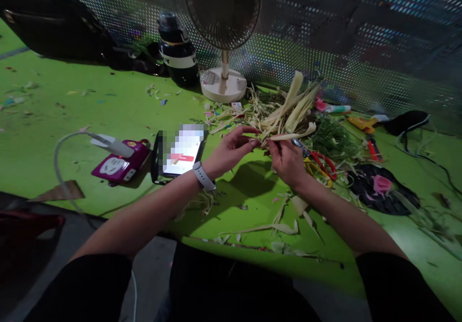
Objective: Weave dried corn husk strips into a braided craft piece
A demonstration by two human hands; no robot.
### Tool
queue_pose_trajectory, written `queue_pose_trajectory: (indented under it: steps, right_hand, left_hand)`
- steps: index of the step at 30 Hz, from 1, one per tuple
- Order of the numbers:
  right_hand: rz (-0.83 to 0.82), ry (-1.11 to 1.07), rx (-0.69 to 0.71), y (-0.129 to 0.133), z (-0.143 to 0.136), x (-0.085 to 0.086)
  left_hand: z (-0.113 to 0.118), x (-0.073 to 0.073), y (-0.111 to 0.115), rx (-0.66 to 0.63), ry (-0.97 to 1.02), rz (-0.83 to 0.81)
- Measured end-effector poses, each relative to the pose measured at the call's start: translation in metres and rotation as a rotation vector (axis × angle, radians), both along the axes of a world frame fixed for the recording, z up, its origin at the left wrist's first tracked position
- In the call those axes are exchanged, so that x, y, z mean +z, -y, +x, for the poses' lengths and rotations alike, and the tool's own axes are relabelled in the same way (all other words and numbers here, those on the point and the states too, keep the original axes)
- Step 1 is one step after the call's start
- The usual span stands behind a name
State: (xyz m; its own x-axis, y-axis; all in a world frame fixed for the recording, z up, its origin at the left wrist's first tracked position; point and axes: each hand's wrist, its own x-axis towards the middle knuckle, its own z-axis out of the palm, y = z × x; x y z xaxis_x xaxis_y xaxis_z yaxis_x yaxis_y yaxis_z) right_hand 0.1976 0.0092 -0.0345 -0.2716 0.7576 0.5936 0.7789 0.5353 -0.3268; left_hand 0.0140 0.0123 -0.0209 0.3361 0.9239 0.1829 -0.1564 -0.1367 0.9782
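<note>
Pale dried husk strips (294,110) lie heaped on the green table, and a strip (294,136) reaches from my right hand (287,161), whose thumb and fingers pinch it. My left hand (236,148), with a light watch strap on the wrist, meets the right one at a small piece of husk; its thumb and index finger come together there. What exactly sits between the left fingertips is too small to tell. Right of the hands are scissors with red and yellow handles (327,165) and a bundle of green strands (334,136).
A white fan (224,83) and a dark bottle (178,57) stand behind. To the left are a lit phone (184,151) and a purple power socket (122,163) with a cable. A yellow glue gun (363,123) and a black pad (384,197) lie right. Husk scraps litter the green table (119,96).
</note>
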Motion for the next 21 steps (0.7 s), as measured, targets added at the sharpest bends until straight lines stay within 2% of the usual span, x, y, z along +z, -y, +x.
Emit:
queue_pose_trajectory:
  steps: [3,6,12,15,18,21]
  right_hand:
    - [-0.033,-0.01,-0.05,0.005,-0.003,-0.001]
    - [-0.146,-0.132,-0.018,0.009,-0.006,0.0]
    - [-0.611,-0.538,0.226,-0.002,-0.005,0.008]
    - [-0.769,-0.468,0.31,-0.009,0.002,0.017]
    - [-0.706,-0.362,0.361,-0.01,0.006,0.025]
    - [-0.832,-0.468,0.376,-0.006,0.006,0.029]
  left_hand:
    - [0.007,-0.003,0.007,0.065,0.084,-0.044]
    - [0.011,-0.006,0.008,0.082,0.147,-0.063]
    - [0.002,-0.008,-0.004,0.071,0.172,-0.163]
    - [-0.007,-0.005,-0.011,0.001,0.151,-0.192]
    - [-0.014,0.0,-0.016,-0.053,0.126,-0.195]
    - [-0.019,0.005,-0.018,-0.086,0.118,-0.187]
